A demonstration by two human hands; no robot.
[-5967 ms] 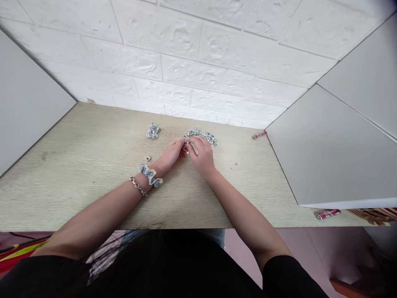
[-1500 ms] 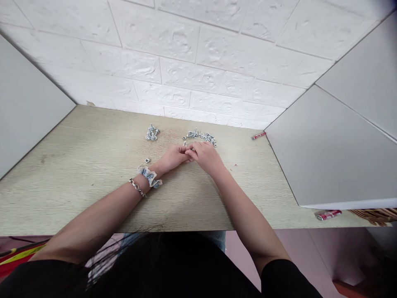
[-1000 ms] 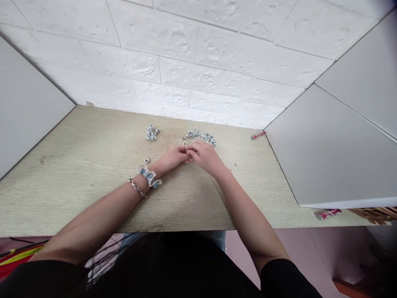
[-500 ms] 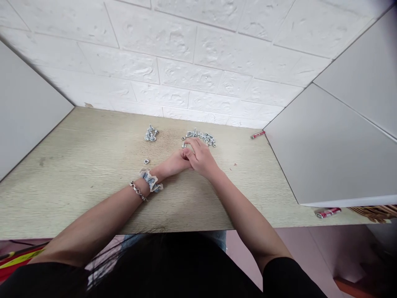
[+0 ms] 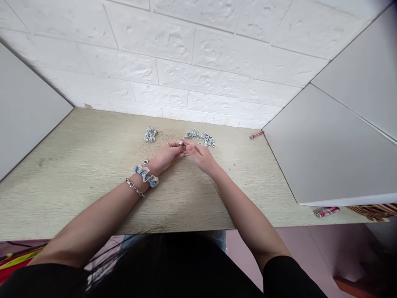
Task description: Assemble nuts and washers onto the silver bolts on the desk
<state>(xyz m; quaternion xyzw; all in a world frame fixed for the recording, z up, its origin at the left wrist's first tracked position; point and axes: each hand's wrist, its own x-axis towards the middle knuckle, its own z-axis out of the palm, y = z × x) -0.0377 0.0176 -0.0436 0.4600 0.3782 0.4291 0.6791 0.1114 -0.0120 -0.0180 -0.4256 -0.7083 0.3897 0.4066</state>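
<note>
My left hand (image 5: 166, 158) is closed, its fingertips pinching a small silver nut (image 5: 180, 143) with a dark centre. Against the same spot, my right hand (image 5: 201, 158) has its fingers bent and pressed together at the nut's right side. What lies between the right fingertips is hidden. Just beyond the right hand spreads a loose pile of silver bolts and nuts (image 5: 206, 137). Several bolts (image 5: 150, 135) form a small group at the far left, most standing on their heads. A single nut (image 5: 146, 162) lies beside my left wrist.
The wooden tabletop (image 5: 93, 165) ends at a white brick-pattern wall (image 5: 173, 74). Grey panels (image 5: 297, 145) close in the right side. A red battery (image 5: 257, 135) lies by the panel, another red battery (image 5: 327, 212) near the front right edge, beside brown sticks (image 5: 369, 212).
My left hand has shifted left and turned, so the nut shows at its fingertips. My right fingers have drawn back from the pile toward the left hand. The bolt near them is out of sight.
</note>
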